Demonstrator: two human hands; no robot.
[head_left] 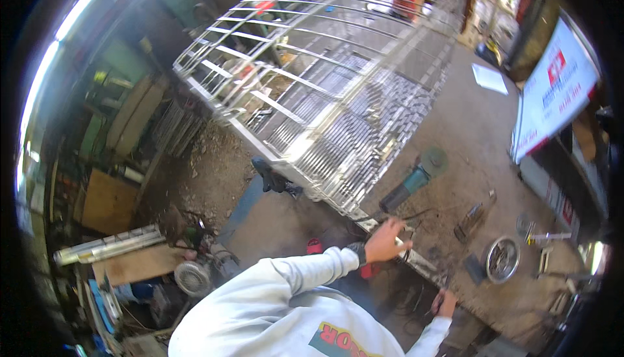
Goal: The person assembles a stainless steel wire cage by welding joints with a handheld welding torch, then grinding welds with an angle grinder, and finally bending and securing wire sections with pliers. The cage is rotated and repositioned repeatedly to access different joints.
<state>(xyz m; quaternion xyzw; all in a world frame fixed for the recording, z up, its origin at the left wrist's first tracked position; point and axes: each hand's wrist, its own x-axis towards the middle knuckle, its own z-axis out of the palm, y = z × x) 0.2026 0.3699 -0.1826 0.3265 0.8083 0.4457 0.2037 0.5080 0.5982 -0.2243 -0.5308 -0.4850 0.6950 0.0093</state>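
Cluttered metal workshop with a dusty concrete floor (pixel 468 129), a long silvery steel bar gate (pixel 325 90) lying flat across it. Left hand (pixel 385 241) at the gate's near corner frame, grip half curled, fingers resting on the steel edge, just below a teal angle grinder (pixel 411 185) lying on the floor. Right hand (pixel 444 303) lower down, grip closed around a small dark object, too small to identify.

Single head-worn fisheye view, aimed steeply downward and forward over the wearer's shoulders; hands near the lower frame, steel gate frame (pixel 325 90) beyond.
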